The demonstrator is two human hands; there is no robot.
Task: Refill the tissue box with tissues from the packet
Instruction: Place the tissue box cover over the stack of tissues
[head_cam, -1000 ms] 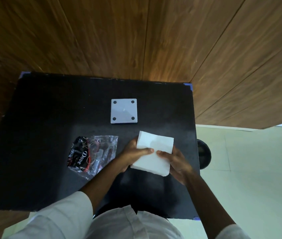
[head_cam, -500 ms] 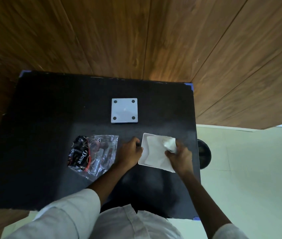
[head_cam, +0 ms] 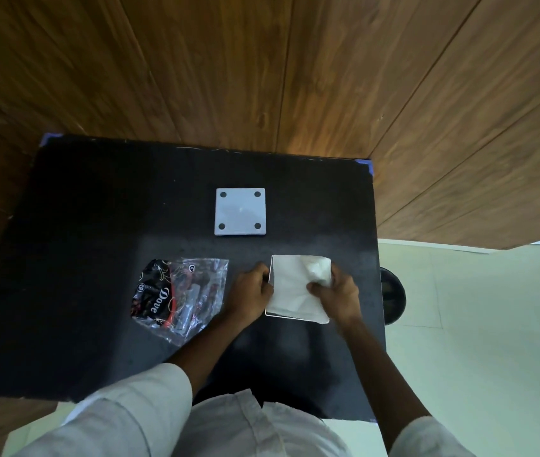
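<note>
A white square tissue box (head_cam: 269,301) stands open side up on the black table (head_cam: 97,225), right of centre. White tissues (head_cam: 286,291) fill it. My left hand (head_cam: 252,291) grips the box's left wall. My right hand (head_cam: 338,293) is at the box's right side, its fingers pinched on a bunched-up tissue (head_cam: 316,270) at the far right corner. The clear and black plastic packet (head_cam: 179,295) lies flat and crumpled to the left of my left hand. A white square plate (head_cam: 240,212) with four dark dots lies farther back, apart from the box.
The table's right edge runs close beside my right hand, with a pale floor and a round black object (head_cam: 392,296) below it. A wooden panel wall (head_cam: 262,77) rises behind the table. My white sleeves fill the near edge.
A second ago both hands held a white block above the table. Now the box rests open on the table, my left hand has shifted to its left wall and my right pinches a tissue corner.
</note>
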